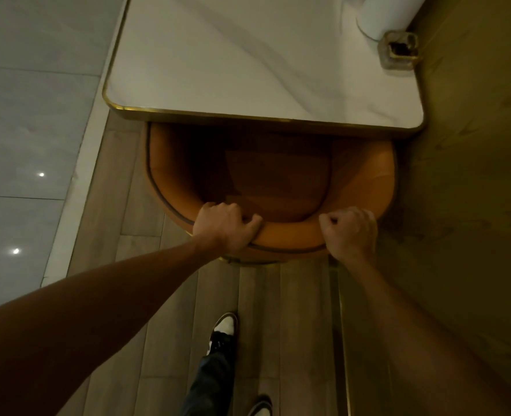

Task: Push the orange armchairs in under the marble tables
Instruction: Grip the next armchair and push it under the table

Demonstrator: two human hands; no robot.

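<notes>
Gripping: left hand (225, 226) and right hand (350, 232), fingers curled over the backrest
Armchairs: one orange armchair (293, 235), front under the surface
Tables: one marble table (248, 70)

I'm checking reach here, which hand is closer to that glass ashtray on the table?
Right. The right hand grips the armchair back on the ashtray's side; the left hand grips the back farther left, away from it.

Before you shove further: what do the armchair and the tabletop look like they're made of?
Armchair: smooth orange upholstery, probably leather or faux leather, with darker piping along the rim. Tabletop: polished white stone with soft grey veining, apparently marble, edged by a shiny gold-coloured metal band.
</notes>
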